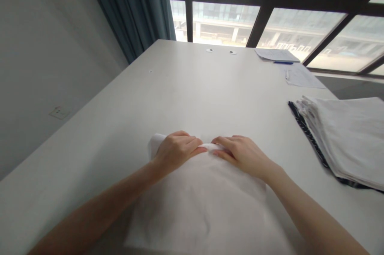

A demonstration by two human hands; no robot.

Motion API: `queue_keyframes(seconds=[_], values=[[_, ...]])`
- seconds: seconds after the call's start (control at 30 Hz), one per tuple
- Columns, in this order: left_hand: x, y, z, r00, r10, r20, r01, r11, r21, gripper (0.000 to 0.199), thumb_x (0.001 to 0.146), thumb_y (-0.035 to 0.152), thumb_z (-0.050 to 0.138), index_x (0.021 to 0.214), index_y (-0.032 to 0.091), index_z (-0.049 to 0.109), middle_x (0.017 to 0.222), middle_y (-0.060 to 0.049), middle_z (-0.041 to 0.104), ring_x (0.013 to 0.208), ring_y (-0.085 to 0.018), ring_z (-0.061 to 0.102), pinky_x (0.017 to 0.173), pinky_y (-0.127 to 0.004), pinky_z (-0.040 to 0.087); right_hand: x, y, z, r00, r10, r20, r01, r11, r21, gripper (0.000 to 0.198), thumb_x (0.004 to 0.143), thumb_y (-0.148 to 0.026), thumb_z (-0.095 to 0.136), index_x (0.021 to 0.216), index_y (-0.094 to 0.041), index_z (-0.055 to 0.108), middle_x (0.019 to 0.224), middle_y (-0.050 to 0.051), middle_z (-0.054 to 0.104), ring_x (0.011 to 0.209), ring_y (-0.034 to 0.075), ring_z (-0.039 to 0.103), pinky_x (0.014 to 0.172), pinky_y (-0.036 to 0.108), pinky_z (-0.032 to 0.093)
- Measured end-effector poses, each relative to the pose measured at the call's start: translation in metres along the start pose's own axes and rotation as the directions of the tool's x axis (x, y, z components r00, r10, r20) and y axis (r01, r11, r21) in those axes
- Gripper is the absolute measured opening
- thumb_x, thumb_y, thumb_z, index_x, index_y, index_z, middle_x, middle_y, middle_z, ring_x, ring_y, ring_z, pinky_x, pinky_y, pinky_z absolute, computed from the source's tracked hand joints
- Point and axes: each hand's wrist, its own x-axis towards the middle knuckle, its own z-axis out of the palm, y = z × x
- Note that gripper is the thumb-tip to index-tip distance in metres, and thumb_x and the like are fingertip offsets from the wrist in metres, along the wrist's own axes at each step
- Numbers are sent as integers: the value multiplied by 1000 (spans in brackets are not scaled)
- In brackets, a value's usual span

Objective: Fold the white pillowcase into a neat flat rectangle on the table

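A white cloth [207, 199] spreads over the near part of the table and hangs toward me. My left hand [180, 147] is closed on its far edge, thumb toward me and fingers over the far side. Close by on the right, my right hand [237, 151] pinches the same edge, its thumb below and its fingers above. Between the two hands a short stretch of the edge looks folded or rolled. Left of my left hand a corner of the cloth stands up a little. The fingertips are partly hidden by the fabric.
A stack of folded white cloths [351, 139] lies at the right on a dark patterned piece [312, 139]. Papers [276, 54] and a blue pen [283, 62] lie at the far right of the white table [192, 91]. Behind are a window and a blue curtain [135, 3].
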Motion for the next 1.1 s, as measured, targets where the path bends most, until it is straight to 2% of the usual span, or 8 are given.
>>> queue_keyframes(seconds=[0.13, 0.27, 0.37, 0.5, 0.8, 0.93, 1.0, 1.1], values=[[-2, 4, 1, 998, 50, -24, -50, 999, 20, 33, 99, 37, 47, 77, 19, 65, 65, 1, 65, 61, -13, 60, 76, -26, 46, 2, -2, 9, 999, 6, -43, -6, 1000, 2, 38, 101, -47, 34, 106, -24, 64, 89, 4, 75, 75, 20, 68, 65, 28, 38], [3, 3, -1, 999, -2, 34, 2, 1000, -3, 37, 100, 40, 43, 79, 20, 66, 67, 0, 66, 65, -13, 61, 77, -26, 46, 2, 3, 14, 993, -30, -116, 27, 999, -25, 41, 101, -47, 34, 102, -22, 66, 85, 5, 75, 70, 19, 68, 62, 27, 37], [7, -3, -9, 978, -108, 178, 116, 993, -37, 40, 100, 45, 39, 84, 21, 66, 70, 0, 68, 67, -14, 62, 69, -25, 43, 2, 7, 16, 991, -44, -127, 38, 998, -55, 42, 102, -45, 33, 101, -21, 68, 85, 6, 76, 69, 19, 68, 62, 27, 36], [9, -18, -18, 903, -213, 374, 246, 968, -42, 43, 99, 51, 38, 84, 23, 67, 68, 3, 66, 60, -12, 59, 55, -22, 34, 3, 13, 14, 992, -23, -123, 13, 997, -80, 41, 102, -45, 34, 103, -22, 68, 88, 6, 76, 72, 19, 69, 64, 27, 38], [5, -16, -2, 993, -40, 114, 44, 999, -29, 45, 101, 46, 37, 80, 20, 66, 70, 1, 71, 68, -13, 65, 73, -23, 44, 3, 15, 8, 999, 21, -49, -21, 1000, 3, 34, 100, -45, 39, 108, -25, 65, 90, 2, 75, 77, 18, 69, 65, 27, 39], [6, -11, -5, 992, -49, 115, 54, 998, -40, 46, 101, 47, 37, 79, 19, 67, 71, 1, 70, 68, -13, 64, 74, -24, 44, 3, 14, 12, 997, -10, -73, 9, 1000, -11, 38, 101, -45, 36, 103, -22, 67, 84, 3, 74, 72, 18, 69, 63, 27, 38], [9, -14, -11, 969, -123, 215, 140, 988, -66, 45, 99, 50, 38, 82, 21, 68, 71, 1, 69, 67, -14, 63, 67, -23, 41, 4, 15, 14, 995, -31, -91, 27, 999, -42, 41, 102, -46, 35, 102, -22, 67, 82, 3, 74, 69, 18, 68, 62, 27, 37], [12, -24, -22, 869, -243, 430, 323, 938, -123, 40, 95, 53, 45, 85, 23, 70, 67, 4, 66, 61, -12, 58, 57, -22, 34, 4, 18, 16, 991, -51, -122, 41, 996, -85, 43, 101, -48, 34, 100, -21, 69, 80, 4, 75, 66, 18, 68, 60, 27, 36]])
